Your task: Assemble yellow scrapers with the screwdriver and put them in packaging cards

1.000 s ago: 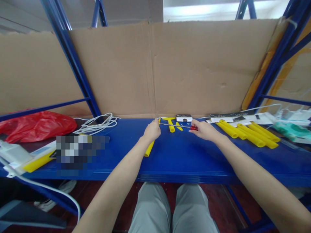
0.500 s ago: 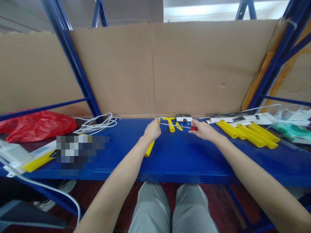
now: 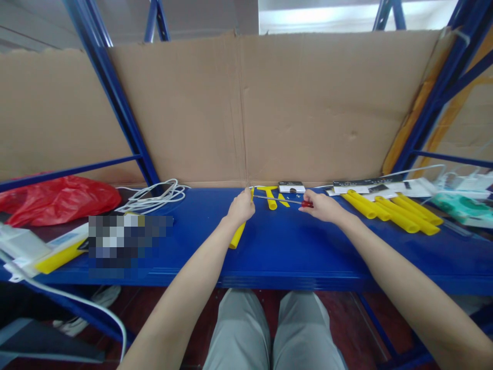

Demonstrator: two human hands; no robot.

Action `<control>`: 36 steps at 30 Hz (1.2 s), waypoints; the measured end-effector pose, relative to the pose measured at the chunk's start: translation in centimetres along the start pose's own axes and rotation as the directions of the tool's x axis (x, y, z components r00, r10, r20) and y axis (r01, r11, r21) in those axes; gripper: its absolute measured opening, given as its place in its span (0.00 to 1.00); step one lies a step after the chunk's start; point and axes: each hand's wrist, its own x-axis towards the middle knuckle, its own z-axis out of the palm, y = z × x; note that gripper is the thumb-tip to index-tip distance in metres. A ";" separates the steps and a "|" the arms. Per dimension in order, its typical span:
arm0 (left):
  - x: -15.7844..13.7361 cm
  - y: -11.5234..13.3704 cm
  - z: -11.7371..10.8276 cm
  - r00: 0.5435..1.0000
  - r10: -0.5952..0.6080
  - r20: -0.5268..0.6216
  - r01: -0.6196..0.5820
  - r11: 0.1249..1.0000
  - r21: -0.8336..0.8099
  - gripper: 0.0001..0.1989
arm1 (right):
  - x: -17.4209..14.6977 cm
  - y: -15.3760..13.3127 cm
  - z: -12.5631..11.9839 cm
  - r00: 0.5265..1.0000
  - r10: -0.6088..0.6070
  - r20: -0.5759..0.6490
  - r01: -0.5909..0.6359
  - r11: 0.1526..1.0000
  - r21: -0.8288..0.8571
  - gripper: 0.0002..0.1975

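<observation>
My left hand (image 3: 242, 204) is closed around a yellow tube (image 3: 237, 237), whose lower end slants out below it toward the front of the blue shelf (image 3: 292, 252). In my right hand (image 3: 320, 204) is a screwdriver (image 3: 307, 204), gripped by its red handle. Its thin metal shaft points left and its tip is by my left fingers; contact there is too small to tell. Behind the shaft lie a yellow T-shaped piece (image 3: 272, 199) and a flat yellow piece (image 3: 284, 200). A few tiny bits are near a small black and white box (image 3: 291, 187).
Several yellow tubes (image 3: 400, 216) lie at right beside a green and white packet (image 3: 460, 205). Left are a white cable (image 3: 164, 195), a red plastic bag (image 3: 65, 199) and another yellow piece (image 3: 61, 256). A cardboard wall (image 3: 308, 113) stands behind, with blue posts (image 3: 123, 108) at the sides.
</observation>
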 end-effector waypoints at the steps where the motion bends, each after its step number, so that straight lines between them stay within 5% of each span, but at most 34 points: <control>1: 0.0 0.0 0.0 1.000 0.003 0.000 -0.003 1.000 0.000 0.13 | 0.0 0.0 0.1 1.000 0.006 0.026 -0.006 1.000 0.007 0.08; 5: 0.0 -0.1 0.0 1.000 -0.004 0.002 0.004 1.000 0.008 0.13 | 0.2 0.2 0.3 0.988 -0.060 0.141 0.048 0.995 0.084 0.13; 8: 0.0 -0.1 0.0 1.000 -0.013 0.006 0.013 1.000 0.019 0.12 | 0.3 0.5 0.3 0.990 -0.104 0.091 0.094 0.990 0.104 0.12; 14: 0.0 0.1 0.1 1.000 0.013 0.002 -0.013 1.000 0.013 0.12 | 0.2 0.7 0.5 1.000 -0.001 0.017 0.000 0.999 0.053 0.08; 19: 0.0 0.0 0.1 1.000 0.006 -0.002 -0.006 1.000 0.013 0.12 | 0.4 0.8 0.7 0.992 -0.109 0.064 0.103 0.991 0.090 0.11; 24: 0.0 0.0 0.1 1.000 0.009 -0.006 -0.009 1.000 -0.006 0.12 | 0.6 1.2 0.8 0.995 -0.084 -0.048 0.087 0.994 0.060 0.07; 36: 0.1 -0.1 -0.2 1.000 -0.023 -0.012 0.022 0.999 -0.030 0.12 | 0.8 1.0 1.3 0.992 -0.102 0.077 0.088 0.983 0.164 0.11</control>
